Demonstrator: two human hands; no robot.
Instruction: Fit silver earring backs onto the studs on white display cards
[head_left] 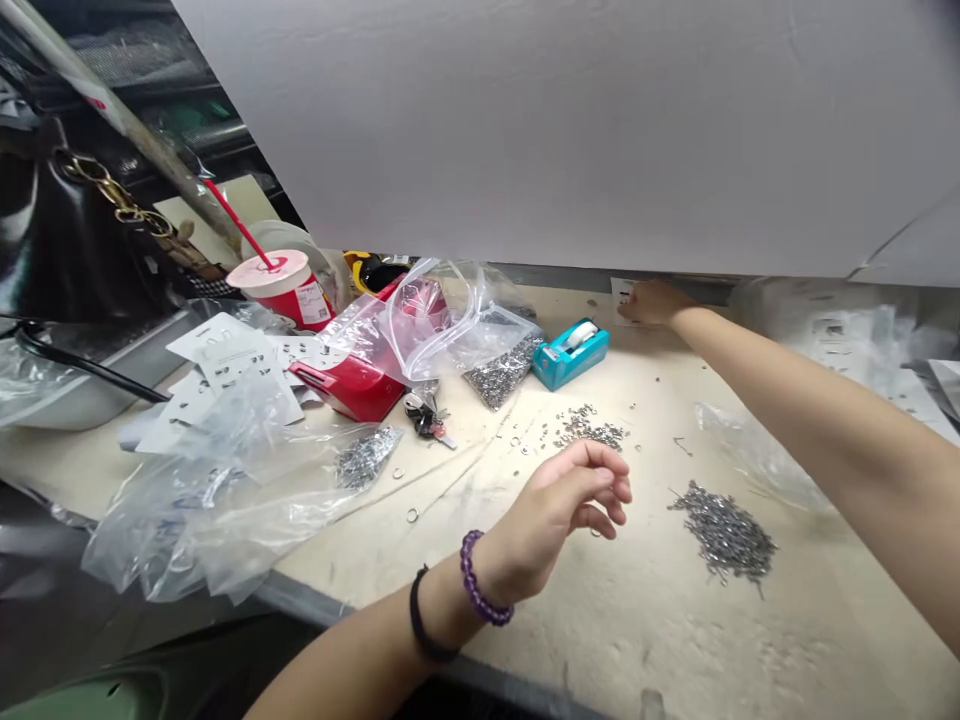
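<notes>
My left hand [559, 505], with a purple bead bracelet and a black band at the wrist, hovers over the near middle of the table. Its fingers are loosely curled and slightly apart, with nothing visible in them. Just beyond it lies a scatter of small metal pieces [589, 428]. At the back of the table my right hand [658, 302] is closed on the edge of a small white card [622, 293] with dark marks; the fingertips are partly hidden. A teal tape dispenser [571, 353] stands left of that hand. A pile of thin metal pieces [726, 532] lies below my right forearm.
A large pale panel [585, 130] overhangs the table's back edge. On the left are plastic bags [225, 520], white cards [240, 365], a red container [352, 388], keys [426, 415] and a red cup with a straw [289, 290]. More clear plastic [757, 450] lies at right.
</notes>
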